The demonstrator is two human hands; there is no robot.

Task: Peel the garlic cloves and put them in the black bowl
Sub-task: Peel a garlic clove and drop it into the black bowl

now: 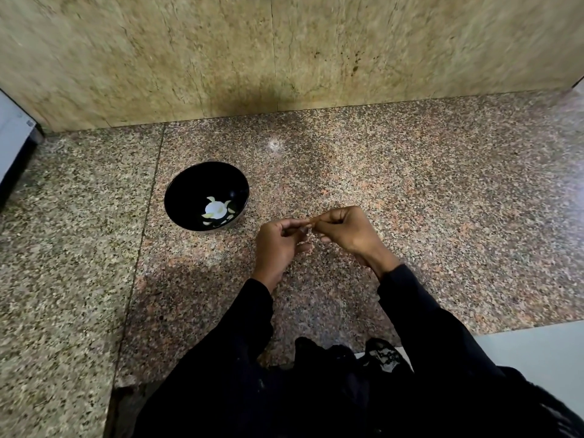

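Both hands are raised over the speckled granite desk, near the centre of the head view, fingertips meeting. Left hand: fingers curled inward, thumb and forefinger pressed toward the meeting point. Right hand: fingers folded into a loose fist, thumb and forefinger extended to the left and pinched against the left fingertips. A small item is gripped between the two pinches; only a pale sliver shows and the rest is hidden by the fingers, so it cannot be confirmed as a garlic clove. Both forearms are covered by black sleeves that run down to the lower edge of the view.

Black bowl: stands upright on the desk, to the left of the hands and slightly farther from the person, apart from both hands. Its interior holds a pale, roughly round white piece at the centre of the bottom, with several smaller pale garlic cloves lying around and touching or just beside it. Whether the central piece is garlic or a reflection cannot be determined.

A beige marbled stone wall rises at the rear edge of the desk. A seam in the desk surface runs from the wall toward the person, passing left of the bowl.
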